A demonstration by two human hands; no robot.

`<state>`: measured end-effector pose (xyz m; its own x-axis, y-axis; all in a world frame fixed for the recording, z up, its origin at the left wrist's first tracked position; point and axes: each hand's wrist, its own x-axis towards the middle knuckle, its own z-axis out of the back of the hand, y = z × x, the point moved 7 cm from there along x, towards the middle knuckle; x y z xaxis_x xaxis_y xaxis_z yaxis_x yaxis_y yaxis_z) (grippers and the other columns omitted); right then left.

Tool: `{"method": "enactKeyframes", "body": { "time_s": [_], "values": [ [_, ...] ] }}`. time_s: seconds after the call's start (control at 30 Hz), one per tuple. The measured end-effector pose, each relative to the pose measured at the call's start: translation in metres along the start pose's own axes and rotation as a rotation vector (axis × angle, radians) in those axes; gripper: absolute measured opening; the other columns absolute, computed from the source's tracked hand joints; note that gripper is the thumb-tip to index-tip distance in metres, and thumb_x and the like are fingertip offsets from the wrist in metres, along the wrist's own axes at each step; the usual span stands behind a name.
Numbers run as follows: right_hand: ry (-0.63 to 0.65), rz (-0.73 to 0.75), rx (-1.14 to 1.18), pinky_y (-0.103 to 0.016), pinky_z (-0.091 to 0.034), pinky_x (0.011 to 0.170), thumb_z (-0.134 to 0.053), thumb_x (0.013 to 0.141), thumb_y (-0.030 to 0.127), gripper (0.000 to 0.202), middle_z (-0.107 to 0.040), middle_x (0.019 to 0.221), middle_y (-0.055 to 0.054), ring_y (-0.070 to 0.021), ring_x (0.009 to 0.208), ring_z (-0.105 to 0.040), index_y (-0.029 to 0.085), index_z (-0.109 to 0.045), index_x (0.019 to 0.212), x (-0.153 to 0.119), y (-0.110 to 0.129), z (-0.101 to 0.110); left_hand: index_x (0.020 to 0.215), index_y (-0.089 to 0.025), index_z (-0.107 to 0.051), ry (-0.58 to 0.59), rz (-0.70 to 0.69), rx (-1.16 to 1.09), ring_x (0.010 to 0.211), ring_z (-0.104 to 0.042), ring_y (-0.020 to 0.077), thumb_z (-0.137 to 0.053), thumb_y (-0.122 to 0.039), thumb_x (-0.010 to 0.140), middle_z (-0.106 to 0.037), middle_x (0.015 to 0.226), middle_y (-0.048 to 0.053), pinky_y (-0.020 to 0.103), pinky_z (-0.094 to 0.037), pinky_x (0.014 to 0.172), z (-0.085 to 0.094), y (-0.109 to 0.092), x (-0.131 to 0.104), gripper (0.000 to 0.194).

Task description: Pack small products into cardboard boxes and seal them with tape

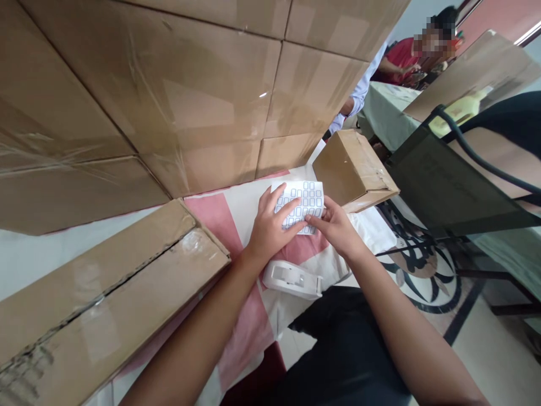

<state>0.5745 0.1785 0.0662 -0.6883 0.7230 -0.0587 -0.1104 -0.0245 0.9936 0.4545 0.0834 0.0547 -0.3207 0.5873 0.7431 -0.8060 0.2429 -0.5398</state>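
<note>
Over the cloth (213,217), a sheet (311,193) is facing up, its long axis unclear, showing blue boxes (312,202), any writing unreadable. The right hand (337,226) is pinching its edge; the left hand (269,223) is spreading across it.

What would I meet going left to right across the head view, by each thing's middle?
Taped brown cardboard box at lower left, left hand, white paper sheet printed with blue outlines, right hand, open brown cardboard box, dark-framed chair.

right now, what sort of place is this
Probably an indoor packing area: taped cardboard boxes stand stacked, with a white tape dispenser and a sheet of blue-outlined labels close by.
</note>
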Motion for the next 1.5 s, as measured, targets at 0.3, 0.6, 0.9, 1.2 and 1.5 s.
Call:
{"method": "enactKeyframes", "body": {
  "time_s": [0.3, 0.6, 0.9, 1.2, 1.5],
  "values": [
    [-0.034, 0.039, -0.052, -0.035, -0.059, 0.077, -0.083, 0.075, 0.045, 0.050, -0.073, 0.090, -0.003, -0.0205, 0.082, -0.071, 0.023, -0.053, 0.108, 0.000, 0.003, -0.002, 0.122, -0.023, -0.069, 0.091, 0.043, -0.017, 0.126, -0.061, 0.0247, -0.062, -0.037, 0.095, -0.069, 0.131, 0.006, 0.046, -0.047, 0.114, -0.007, 0.002, -0.003, 0.031],
    [-0.158, 0.144, -0.204, -0.037, -0.058, 0.065, -0.075, 0.083, 0.041, 0.065, -0.066, 0.078, 0.002, -0.0200, 0.067, -0.067, 0.027, -0.035, 0.132, -0.010, 0.006, -0.001, 0.126, -0.023, -0.065, 0.206, 0.112, 0.002, 0.100, -0.073, 0.0150, -0.055, -0.032, 0.098, -0.072, 0.125, 0.001, 0.024, -0.058, 0.074, -0.011, -0.004, -0.008, 0.031],
    [-0.219, 0.283, -0.353, -0.043, -0.062, 0.069, -0.065, 0.092, 0.045, 0.078, -0.069, 0.109, -0.012, -0.0258, 0.080, -0.072, 0.029, -0.017, 0.152, -0.017, 0.024, 0.003, 0.125, -0.029, -0.069, -0.014, 0.003, 0.214, 0.134, -0.049, 0.0340, -0.062, -0.038, 0.093, -0.059, 0.143, 0.009, 0.047, -0.045, 0.101, 0.010, -0.015, 0.002, 0.034],
    [-0.148, 0.331, -0.460, -0.038, -0.060, 0.064, -0.065, 0.093, 0.044, 0.081, -0.062, 0.129, -0.015, -0.0172, 0.069, -0.066, 0.031, -0.016, 0.157, -0.025, 0.026, -0.001, 0.112, -0.024, -0.072, 0.065, -0.106, 0.136, 0.096, -0.062, 0.0196, -0.061, -0.035, 0.096, -0.074, 0.099, 0.003, 0.039, -0.040, 0.084, 0.005, -0.020, 0.001, 0.022],
    [-0.146, 0.265, -0.464, -0.038, -0.054, 0.060, -0.068, 0.090, 0.043, 0.081, -0.065, 0.097, -0.006, -0.0162, 0.057, -0.054, 0.031, -0.023, 0.157, -0.026, 0.021, 0.002, 0.105, -0.022, -0.072, 0.143, -0.086, 0.120, 0.087, -0.062, 0.0171, -0.053, -0.031, 0.100, -0.073, 0.093, 0.002, 0.039, -0.038, 0.080, -0.001, -0.018, 0.000, 0.022]
  ]
}}
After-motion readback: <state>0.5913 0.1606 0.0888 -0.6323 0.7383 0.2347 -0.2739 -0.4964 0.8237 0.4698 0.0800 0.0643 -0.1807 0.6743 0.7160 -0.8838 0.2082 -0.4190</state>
